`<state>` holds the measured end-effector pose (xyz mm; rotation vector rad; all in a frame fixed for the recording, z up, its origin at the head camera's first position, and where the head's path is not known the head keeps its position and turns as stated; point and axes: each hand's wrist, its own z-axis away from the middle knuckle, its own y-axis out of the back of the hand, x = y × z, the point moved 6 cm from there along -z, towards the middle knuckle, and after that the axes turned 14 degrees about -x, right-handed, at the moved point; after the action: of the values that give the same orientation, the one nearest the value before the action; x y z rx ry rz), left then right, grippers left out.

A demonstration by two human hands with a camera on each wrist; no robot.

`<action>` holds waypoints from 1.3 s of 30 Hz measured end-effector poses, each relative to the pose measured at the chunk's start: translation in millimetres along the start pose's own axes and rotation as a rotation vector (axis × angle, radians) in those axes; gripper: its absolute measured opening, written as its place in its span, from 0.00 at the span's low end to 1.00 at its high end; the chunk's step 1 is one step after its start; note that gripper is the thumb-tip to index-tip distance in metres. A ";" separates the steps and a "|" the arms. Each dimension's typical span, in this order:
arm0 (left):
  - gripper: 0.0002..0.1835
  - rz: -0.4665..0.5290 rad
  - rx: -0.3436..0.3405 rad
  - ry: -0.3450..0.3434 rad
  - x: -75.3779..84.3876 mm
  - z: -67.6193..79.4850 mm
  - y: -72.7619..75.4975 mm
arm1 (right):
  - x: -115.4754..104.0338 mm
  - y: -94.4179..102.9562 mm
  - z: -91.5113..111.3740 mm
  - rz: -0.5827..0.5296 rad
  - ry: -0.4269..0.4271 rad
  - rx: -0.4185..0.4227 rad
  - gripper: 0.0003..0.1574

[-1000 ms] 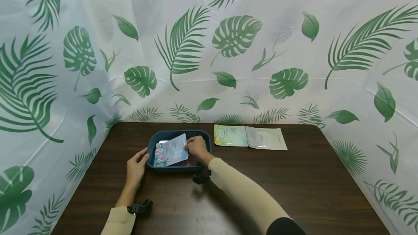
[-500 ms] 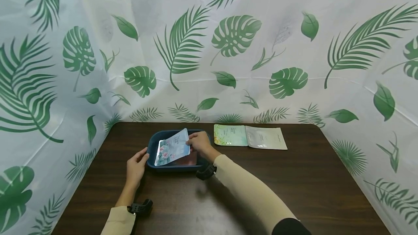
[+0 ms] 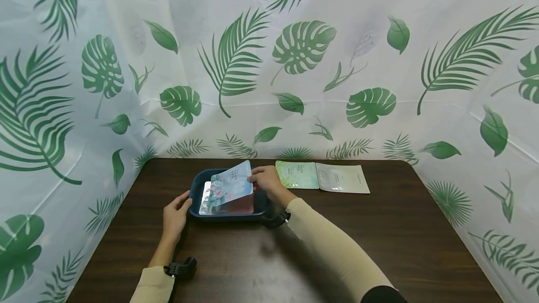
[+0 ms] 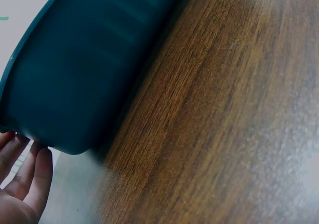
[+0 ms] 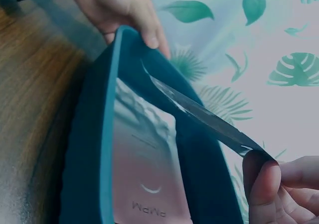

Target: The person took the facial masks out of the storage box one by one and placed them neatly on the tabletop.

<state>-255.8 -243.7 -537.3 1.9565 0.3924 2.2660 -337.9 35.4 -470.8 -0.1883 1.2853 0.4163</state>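
My right hand [image 3: 269,181] pinches the right edge of a pale blue sheet-mask packet [image 3: 229,186] printed with pink flowers. The packet tilts above a dark blue tub [image 3: 229,218], and the right wrist view shows it nearly edge-on. Beneath it, a pink and silver packet [image 5: 144,169] lies in the tub. At the tub's left end, my left hand [image 3: 174,216] holds the rim, with fingertips against the outer wall in the left wrist view [image 4: 42,174].
Right of the tub, a green packet [image 3: 297,175] and a cream-coloured packet [image 3: 343,179] lie side by side near the back edge of the brown wooden table [image 3: 236,261]. A leaf-printed curtain [image 3: 252,120] hangs behind and around the table.
My right hand has moved right and slightly up with the pale blue packet, uncovering more of the pink and silver packet below. My left hand has stayed on the tub.
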 end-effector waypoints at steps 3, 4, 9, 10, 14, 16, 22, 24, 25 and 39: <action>0.21 0.004 0.000 -0.004 0.4 0.4 -0.2 | -0.7 6.7 2.6 -0.007 0.004 0.015 0.13; 0.21 0.004 0.001 -0.007 0.6 0.7 -0.2 | -1.0 8.9 3.5 -0.012 0.004 0.021 0.13; 0.21 -0.002 0.011 -0.021 -2.1 -0.1 0.9 | -5.3 17.0 6.8 -0.038 0.011 0.030 0.14; 0.21 -0.001 0.014 -0.021 -3.3 -0.6 1.3 | -6.4 18.0 7.4 -0.041 0.012 0.029 0.14; 0.21 -0.005 0.020 -0.024 -5.0 -2.0 1.9 | -10.8 22.9 11.2 -0.053 0.018 0.028 0.15; 0.21 -0.007 0.021 -0.023 -4.3 -1.9 1.6 | -11.0 27.4 13.3 -0.067 0.014 0.036 0.16; 0.21 -0.010 0.012 -0.027 -1.0 -0.2 0.1 | -7.9 44.2 21.3 -0.126 0.002 0.038 0.17; 0.21 -0.008 0.005 -0.026 -0.3 -0.2 -0.3 | -5.9 50.4 23.4 -0.153 0.011 0.034 0.17; 0.21 -0.009 0.000 -0.026 -0.5 -0.4 -0.3 | -4.9 53.7 24.1 -0.166 0.012 0.033 0.17; 0.21 -0.010 -0.002 -0.014 -2.2 -1.8 1.2 | 9.3 116.7 50.6 -0.221 -0.004 0.058 0.22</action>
<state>-257.2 -245.6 -539.3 1.9632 0.3972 2.2445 -337.8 161.9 -454.6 -0.2772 1.2558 0.1897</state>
